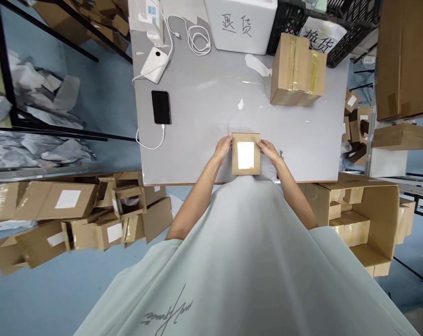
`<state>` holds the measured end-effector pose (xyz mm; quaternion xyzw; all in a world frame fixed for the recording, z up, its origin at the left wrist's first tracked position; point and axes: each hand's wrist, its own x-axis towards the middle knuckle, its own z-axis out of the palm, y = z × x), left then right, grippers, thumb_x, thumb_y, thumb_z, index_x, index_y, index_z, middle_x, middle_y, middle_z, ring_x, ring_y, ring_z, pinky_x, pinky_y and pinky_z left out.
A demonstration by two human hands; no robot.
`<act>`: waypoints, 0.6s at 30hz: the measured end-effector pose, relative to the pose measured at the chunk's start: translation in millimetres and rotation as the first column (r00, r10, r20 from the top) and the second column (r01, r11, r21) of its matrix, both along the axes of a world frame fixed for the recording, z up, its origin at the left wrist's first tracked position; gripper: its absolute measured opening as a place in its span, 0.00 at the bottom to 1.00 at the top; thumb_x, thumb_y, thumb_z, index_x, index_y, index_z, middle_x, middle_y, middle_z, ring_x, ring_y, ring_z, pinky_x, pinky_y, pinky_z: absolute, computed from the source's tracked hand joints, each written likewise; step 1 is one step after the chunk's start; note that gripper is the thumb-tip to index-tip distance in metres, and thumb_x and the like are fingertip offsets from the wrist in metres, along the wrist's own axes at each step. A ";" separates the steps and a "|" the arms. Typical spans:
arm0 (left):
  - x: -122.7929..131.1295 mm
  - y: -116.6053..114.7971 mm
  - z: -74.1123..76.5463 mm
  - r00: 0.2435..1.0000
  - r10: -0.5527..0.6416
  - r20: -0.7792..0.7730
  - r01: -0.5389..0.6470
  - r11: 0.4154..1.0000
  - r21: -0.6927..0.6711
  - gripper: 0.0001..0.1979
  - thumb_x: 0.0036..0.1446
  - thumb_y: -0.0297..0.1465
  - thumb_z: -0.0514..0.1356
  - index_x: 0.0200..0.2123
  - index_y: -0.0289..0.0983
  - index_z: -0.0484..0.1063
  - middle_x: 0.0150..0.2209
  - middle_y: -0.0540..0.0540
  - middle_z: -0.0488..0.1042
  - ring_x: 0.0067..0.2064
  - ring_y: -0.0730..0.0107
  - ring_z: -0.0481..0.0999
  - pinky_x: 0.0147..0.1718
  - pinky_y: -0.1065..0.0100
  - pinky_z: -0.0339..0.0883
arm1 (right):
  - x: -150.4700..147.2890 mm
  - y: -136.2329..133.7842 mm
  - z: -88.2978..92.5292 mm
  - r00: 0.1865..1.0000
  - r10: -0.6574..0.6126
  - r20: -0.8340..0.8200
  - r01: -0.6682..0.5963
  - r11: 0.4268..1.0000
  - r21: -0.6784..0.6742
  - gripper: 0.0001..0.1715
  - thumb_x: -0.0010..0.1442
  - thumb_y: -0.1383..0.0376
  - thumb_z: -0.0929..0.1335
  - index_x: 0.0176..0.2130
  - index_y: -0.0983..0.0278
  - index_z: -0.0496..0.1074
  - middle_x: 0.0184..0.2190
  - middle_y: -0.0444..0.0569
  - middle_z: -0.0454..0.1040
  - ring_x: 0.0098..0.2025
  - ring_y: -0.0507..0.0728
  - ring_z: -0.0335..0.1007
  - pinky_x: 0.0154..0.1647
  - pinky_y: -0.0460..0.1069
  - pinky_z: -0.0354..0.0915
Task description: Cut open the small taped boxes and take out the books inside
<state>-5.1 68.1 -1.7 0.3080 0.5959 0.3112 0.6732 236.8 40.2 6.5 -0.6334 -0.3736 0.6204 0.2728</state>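
Observation:
A small brown cardboard box (246, 153) with a white label on top rests on the grey table (204, 107), close to the table's near edge. My left hand (223, 147) grips its left side with curled fingers. My right hand (270, 150) clasps its right side. Both forearms reach out over my pale shirt.
A larger taped cardboard box (296, 70) stands at the far right of the table. A black phone (161, 107), a white power bank (154, 65) and cables lie at the left. A white bin (242, 24) and black crate (337, 18) sit at the back. Piles of boxes (74, 219) cover the floor; an open carton (365, 219) stands at the right.

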 end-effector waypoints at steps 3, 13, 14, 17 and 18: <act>-5.0 -11.4 12.4 0.998 0.065 -0.009 -0.064 0.997 0.033 0.25 0.73 0.54 0.62 0.54 0.38 0.79 0.64 0.32 0.83 0.65 0.50 0.83 0.69 0.48 0.74 | -2.0 -13.6 15.3 0.998 -0.067 -0.012 0.067 0.996 0.054 0.47 0.59 0.28 0.76 0.56 0.61 0.80 0.68 0.61 0.80 0.71 0.70 0.76 0.76 0.65 0.71; -21.1 -62.0 31.7 0.982 0.099 -0.161 -0.079 0.989 0.128 0.28 0.59 0.46 0.74 0.58 0.39 0.82 0.59 0.38 0.85 0.62 0.50 0.84 0.67 0.51 0.77 | -1.8 -62.6 47.9 0.975 -0.167 0.147 0.142 0.975 0.170 0.50 0.61 0.28 0.74 0.65 0.58 0.79 0.67 0.62 0.80 0.65 0.71 0.81 0.68 0.64 0.78; -21.0 -66.8 30.2 0.984 0.081 -0.161 -0.060 0.990 0.129 0.28 0.59 0.45 0.74 0.58 0.39 0.82 0.59 0.38 0.85 0.62 0.50 0.84 0.68 0.51 0.77 | -1.6 -65.0 46.1 0.972 -0.164 0.166 0.137 0.977 0.164 0.48 0.62 0.29 0.74 0.64 0.58 0.80 0.66 0.61 0.80 0.64 0.71 0.81 0.67 0.64 0.78; -20.1 -75.9 24.5 0.990 0.031 -0.140 -0.016 0.995 0.103 0.28 0.58 0.43 0.75 0.58 0.38 0.81 0.58 0.37 0.85 0.62 0.50 0.85 0.68 0.48 0.77 | 0.6 -67.5 37.0 0.961 -0.164 0.224 0.131 0.979 0.153 0.45 0.63 0.29 0.73 0.60 0.58 0.80 0.63 0.60 0.81 0.62 0.70 0.82 0.67 0.64 0.78; -19.8 -76.6 22.9 0.990 0.018 -0.138 -0.005 0.996 0.093 0.28 0.57 0.43 0.75 0.57 0.38 0.81 0.58 0.37 0.85 0.61 0.49 0.85 0.67 0.47 0.78 | 1.9 -66.8 33.6 0.957 -0.163 0.238 0.128 0.979 0.157 0.45 0.63 0.29 0.73 0.59 0.58 0.80 0.64 0.60 0.81 0.61 0.69 0.82 0.68 0.64 0.78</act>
